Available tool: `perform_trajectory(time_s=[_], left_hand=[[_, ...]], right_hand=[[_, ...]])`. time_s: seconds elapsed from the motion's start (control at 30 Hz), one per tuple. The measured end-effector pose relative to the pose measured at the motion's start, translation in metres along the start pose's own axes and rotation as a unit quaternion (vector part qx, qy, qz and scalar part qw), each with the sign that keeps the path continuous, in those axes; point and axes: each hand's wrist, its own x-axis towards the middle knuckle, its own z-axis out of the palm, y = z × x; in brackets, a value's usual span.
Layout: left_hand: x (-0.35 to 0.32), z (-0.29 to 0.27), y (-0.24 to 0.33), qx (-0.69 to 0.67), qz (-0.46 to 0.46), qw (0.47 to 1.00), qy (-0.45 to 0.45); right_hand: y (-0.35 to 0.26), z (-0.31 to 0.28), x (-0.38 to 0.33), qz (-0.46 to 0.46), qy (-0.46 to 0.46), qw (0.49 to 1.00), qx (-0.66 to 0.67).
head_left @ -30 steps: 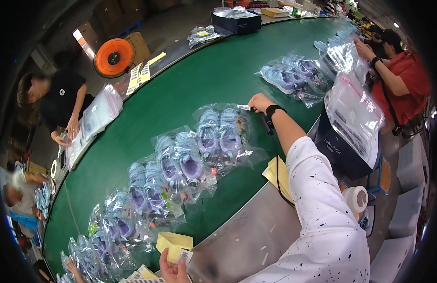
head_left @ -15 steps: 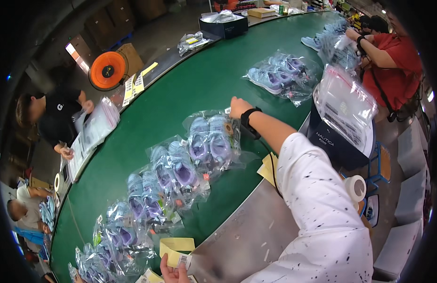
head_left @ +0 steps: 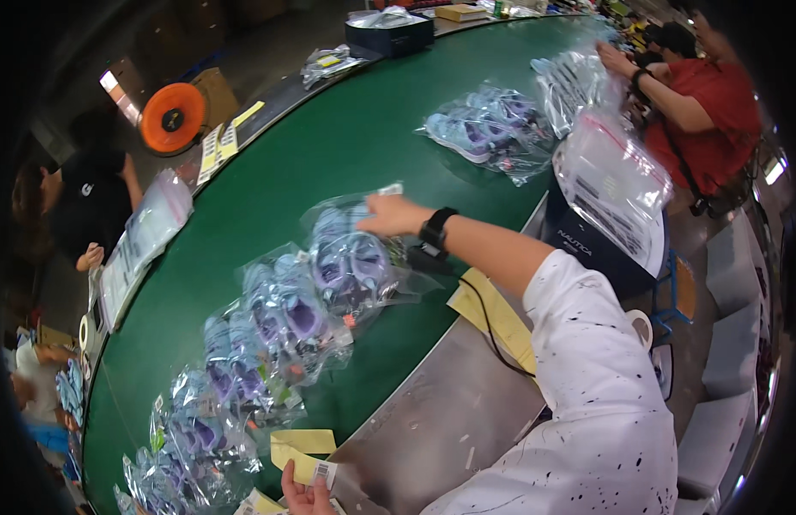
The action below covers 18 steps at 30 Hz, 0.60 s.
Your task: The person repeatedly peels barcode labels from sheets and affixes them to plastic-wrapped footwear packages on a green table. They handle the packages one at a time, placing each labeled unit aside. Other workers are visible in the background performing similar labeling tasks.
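My left hand (head_left: pixel 308 496) is closed on a strip of yellow label backing (head_left: pixel 305 453) with a white barcode label (head_left: pixel 323 475) on it, near the lower edge. My right hand (head_left: pixel 396 215), with a black band on the wrist, reaches across the green belt. Its fingers are curled against the top of a clear bag holding a pair of blue and purple shoes (head_left: pixel 351 262). What they pinch, if anything, is hidden. A white label (head_left: pixel 389 189) shows on the bag just beyond the fingers. More bagged shoes (head_left: pixel 282 309) lie in a row toward the near left.
The green belt (head_left: pixel 278 180) curves past a metal ledge (head_left: pixel 432 429) with yellow backing sheets (head_left: pixel 496 322). Another bagged pair (head_left: pixel 484 124) lies farther along. A dark box (head_left: pixel 599 245) of plastic bags stands right, near a person in red (head_left: pixel 707 112). Across the belt another person (head_left: pixel 97 197) stands by stacked bags.
My right hand has moved left and nearer, from beside the farthest bag in the row onto its top. My left hand still holds the label strip. The whole view has shifted slightly.
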Motion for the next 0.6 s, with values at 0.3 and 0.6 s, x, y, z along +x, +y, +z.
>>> perform_trajectory(time_s=[0.3, 0.6], left_hand=[[0.009, 0.034, 0.032, -0.051, 0.013, 0.998, -0.043], [0.011, 0.031, 0.01, -0.094, 0.065, 0.992, 0.052]], right_hand=[[0.081, -0.085, 0.036, 0.065, 0.265, 0.931, -0.241], [0.157, -0.133, 0.023, 0.127, 0.238, 0.853, -0.447]])
